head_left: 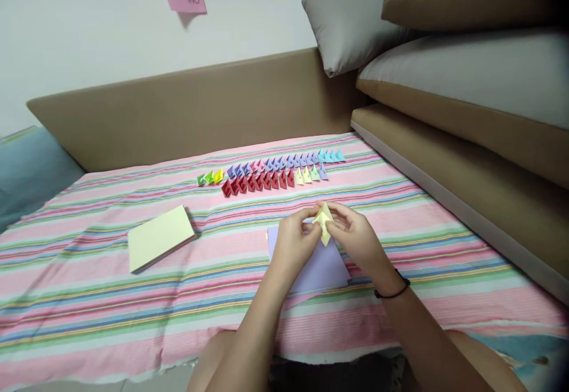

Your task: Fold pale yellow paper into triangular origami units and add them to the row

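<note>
A small pale yellow folded paper boat (325, 221) is held upright between both hands, above the purple paper sheets (317, 270). My left hand (299, 230) pinches its left side with thumb and fingers. On the other side, my right hand (353, 230) grips it the same way, with the thumb on the near face. The fingertips behind the paper are partly hidden. Beyond the hands stand two rows of folded paper boats: red ones (259, 182) with a few pale ones (306, 175) in front, and purple ones (275, 163), pink ones and light blue ones (331, 156) behind.
A stack of pale yellow paper (160, 236) lies to the left on the striped cloth (213, 315). Green and yellow boats (210, 177) stand left of the rows. Cushions (462, 83) pile up at the right, and a brown backrest (200, 110) borders the far side.
</note>
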Action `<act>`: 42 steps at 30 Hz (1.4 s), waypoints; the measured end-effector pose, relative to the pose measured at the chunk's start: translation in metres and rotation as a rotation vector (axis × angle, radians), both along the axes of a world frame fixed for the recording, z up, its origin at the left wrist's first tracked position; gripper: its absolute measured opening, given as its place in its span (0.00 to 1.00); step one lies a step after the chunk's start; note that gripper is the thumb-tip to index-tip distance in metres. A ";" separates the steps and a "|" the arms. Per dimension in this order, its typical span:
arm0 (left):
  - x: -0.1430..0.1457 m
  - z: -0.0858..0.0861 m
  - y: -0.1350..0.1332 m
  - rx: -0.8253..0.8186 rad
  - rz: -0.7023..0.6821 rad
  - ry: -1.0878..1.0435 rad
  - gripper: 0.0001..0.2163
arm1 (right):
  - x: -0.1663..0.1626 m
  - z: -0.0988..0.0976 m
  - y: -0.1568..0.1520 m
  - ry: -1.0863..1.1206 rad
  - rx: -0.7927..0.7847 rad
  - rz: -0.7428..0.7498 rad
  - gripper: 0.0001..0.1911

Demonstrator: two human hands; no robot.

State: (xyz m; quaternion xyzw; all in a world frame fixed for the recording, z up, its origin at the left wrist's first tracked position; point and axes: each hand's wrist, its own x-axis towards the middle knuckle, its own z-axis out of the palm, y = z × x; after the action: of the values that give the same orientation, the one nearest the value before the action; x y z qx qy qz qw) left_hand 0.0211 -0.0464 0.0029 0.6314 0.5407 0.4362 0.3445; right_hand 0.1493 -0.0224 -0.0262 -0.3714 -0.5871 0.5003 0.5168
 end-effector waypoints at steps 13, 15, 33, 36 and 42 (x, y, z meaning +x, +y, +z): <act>0.007 -0.005 -0.001 -0.059 -0.123 -0.147 0.19 | -0.006 0.003 -0.007 -0.095 -0.060 -0.322 0.11; 0.008 -0.006 -0.001 -0.059 -0.089 -0.141 0.19 | -0.006 0.003 -0.006 -0.066 -0.053 -0.282 0.12; 0.008 -0.009 0.000 -0.036 -0.042 -0.062 0.23 | -0.007 -0.001 -0.006 -0.147 0.024 -0.240 0.16; 0.008 -0.009 -0.001 -0.023 -0.061 -0.063 0.23 | -0.007 -0.001 -0.006 -0.200 0.056 -0.281 0.14; 0.008 -0.012 0.000 -0.012 -0.100 -0.056 0.23 | -0.008 -0.002 -0.005 -0.291 0.102 -0.378 0.10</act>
State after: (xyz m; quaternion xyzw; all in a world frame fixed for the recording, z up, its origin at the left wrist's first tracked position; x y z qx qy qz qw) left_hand 0.0290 -0.0466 -0.0090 0.6431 0.5014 0.4326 0.3844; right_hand 0.1415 -0.0269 -0.0279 -0.5162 -0.6001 0.3054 0.5293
